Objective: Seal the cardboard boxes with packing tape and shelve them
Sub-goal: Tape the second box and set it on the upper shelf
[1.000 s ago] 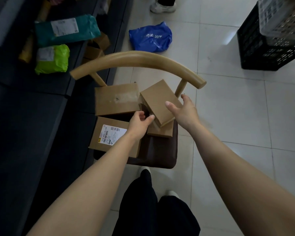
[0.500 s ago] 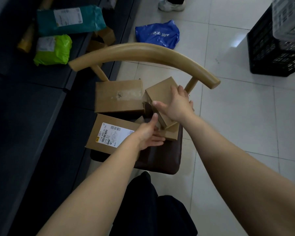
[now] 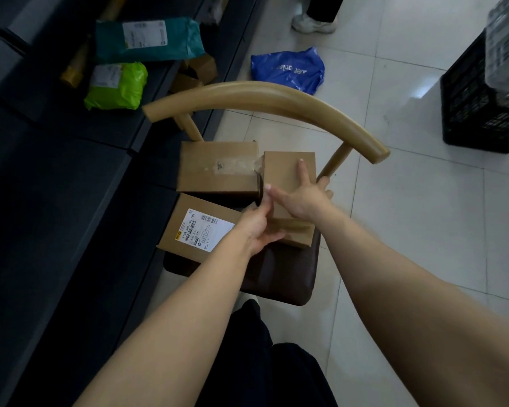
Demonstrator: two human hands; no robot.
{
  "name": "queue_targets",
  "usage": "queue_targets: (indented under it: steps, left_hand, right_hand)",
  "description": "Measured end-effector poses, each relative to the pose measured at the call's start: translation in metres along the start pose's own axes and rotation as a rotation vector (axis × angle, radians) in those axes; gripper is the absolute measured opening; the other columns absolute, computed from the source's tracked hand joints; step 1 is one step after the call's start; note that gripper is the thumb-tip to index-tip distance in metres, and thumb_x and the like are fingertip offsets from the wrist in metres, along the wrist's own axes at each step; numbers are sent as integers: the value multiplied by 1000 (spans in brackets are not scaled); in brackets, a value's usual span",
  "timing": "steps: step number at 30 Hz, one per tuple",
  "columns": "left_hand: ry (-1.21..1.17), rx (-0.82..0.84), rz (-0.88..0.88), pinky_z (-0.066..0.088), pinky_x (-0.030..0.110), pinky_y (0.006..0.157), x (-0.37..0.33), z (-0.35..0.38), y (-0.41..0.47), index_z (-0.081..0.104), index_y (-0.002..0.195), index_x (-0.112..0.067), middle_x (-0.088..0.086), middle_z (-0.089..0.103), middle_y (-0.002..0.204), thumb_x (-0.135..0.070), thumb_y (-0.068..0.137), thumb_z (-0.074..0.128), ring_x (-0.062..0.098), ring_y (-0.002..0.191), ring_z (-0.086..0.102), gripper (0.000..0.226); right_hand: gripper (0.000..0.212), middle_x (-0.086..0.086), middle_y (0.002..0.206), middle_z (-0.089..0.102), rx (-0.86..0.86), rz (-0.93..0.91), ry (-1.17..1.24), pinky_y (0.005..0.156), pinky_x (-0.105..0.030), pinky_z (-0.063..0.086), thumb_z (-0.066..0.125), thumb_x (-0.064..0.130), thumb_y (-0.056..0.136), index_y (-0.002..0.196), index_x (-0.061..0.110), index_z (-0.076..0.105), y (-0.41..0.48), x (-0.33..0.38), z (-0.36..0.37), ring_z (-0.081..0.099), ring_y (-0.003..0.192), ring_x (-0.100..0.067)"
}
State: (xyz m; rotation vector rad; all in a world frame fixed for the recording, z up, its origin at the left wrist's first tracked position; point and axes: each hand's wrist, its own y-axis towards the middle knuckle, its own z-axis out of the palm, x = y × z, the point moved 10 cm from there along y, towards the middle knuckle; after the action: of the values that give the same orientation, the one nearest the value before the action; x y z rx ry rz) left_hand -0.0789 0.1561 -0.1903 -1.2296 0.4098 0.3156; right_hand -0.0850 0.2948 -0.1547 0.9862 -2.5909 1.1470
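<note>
Several brown cardboard boxes lie on a chair seat (image 3: 279, 277). A taped box (image 3: 218, 168) sits at the back left and a box with a white label (image 3: 194, 230) at the front left. On the right, a small plain box (image 3: 285, 174) rests on a lower box (image 3: 297, 236). My right hand (image 3: 300, 198) lies across the small box, thumb at its left edge and outer fingers over its right edge. My left hand (image 3: 259, 230) grips the small box's near left corner, thumb up against its side. No tape roll is in view.
The chair's curved wooden backrest (image 3: 276, 98) arcs above the boxes. Dark shelving (image 3: 56, 177) on the left holds a teal parcel (image 3: 147, 39) and a green parcel (image 3: 115, 86). A blue bag (image 3: 288, 69), a black crate (image 3: 482, 98) and another person's shoe (image 3: 312, 24) are on the tiled floor.
The small box has turned from a diagonal tilt to lie square on the lower box. My right hand came down across it and my left hand moved right to its corner.
</note>
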Motion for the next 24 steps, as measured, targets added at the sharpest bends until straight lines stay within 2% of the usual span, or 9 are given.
queue_targets:
  steps: [3,4,6,8,10,13,16,22,24]
  left_hand:
    - [-62,-69,49,51,43,92,-4,-9,1,37,143,-9,9,43,142,-24,98,49,26,123,45,48]
    - [-70,-85,62,50,43,92,-4,-11,1,42,139,-7,11,46,139,-21,99,48,25,118,47,43]
    - [-59,-97,75,50,41,91,-4,-13,1,45,135,-5,13,49,135,-19,99,47,26,116,48,39]
    - [-31,-101,74,50,40,91,-4,-13,-1,44,134,-2,14,49,133,-17,99,48,29,123,47,38]
    - [-16,-102,91,50,41,92,-6,-14,-6,47,127,-1,12,49,130,-15,98,50,30,125,46,32]
    - [3,-135,149,49,39,90,-18,-17,-24,42,136,1,11,52,130,-14,96,54,30,123,49,44]
    - [20,-139,231,50,38,88,-38,-20,-51,40,139,0,16,53,134,-12,93,58,29,121,52,50]
    - [-35,-232,416,51,47,93,-74,-40,-140,45,138,-5,15,59,126,-14,92,61,28,108,61,49]
    - [-58,-300,478,53,47,91,-84,-53,-174,50,134,-8,13,59,124,-10,91,61,26,103,63,45]
  right_hand:
    - [99,-3,160,-11,-141,-179,-33,114,-55,12,49,77,76,151,24,12,1,20,-19,-7,145,-35]
    - [95,-4,160,-7,-171,-242,-39,115,-52,11,50,72,80,150,17,17,2,27,-25,-6,146,-33]
    - [81,-10,156,15,-182,-321,13,115,-52,20,55,59,86,145,11,27,4,37,-31,10,144,-33]
    - [72,-10,148,28,-199,-330,35,112,-50,27,55,53,88,142,13,30,2,43,-35,20,138,-33]
    - [73,-11,148,25,-214,-278,17,108,-52,27,50,57,89,145,16,28,-2,45,-42,19,136,-36]
    - [73,-11,149,18,-201,-215,39,108,-55,26,42,63,90,144,16,33,-14,49,-57,15,136,-39]
    - [71,-9,149,21,-196,-220,188,109,-53,25,44,62,90,143,16,37,-37,50,-73,17,137,-37]
    - [71,-9,138,48,-156,-303,447,103,-45,40,52,59,88,140,13,39,-114,71,-101,45,126,-28]
    - [64,-10,137,49,-119,-333,503,103,-45,40,48,56,91,139,13,42,-141,82,-104,44,128,-27]
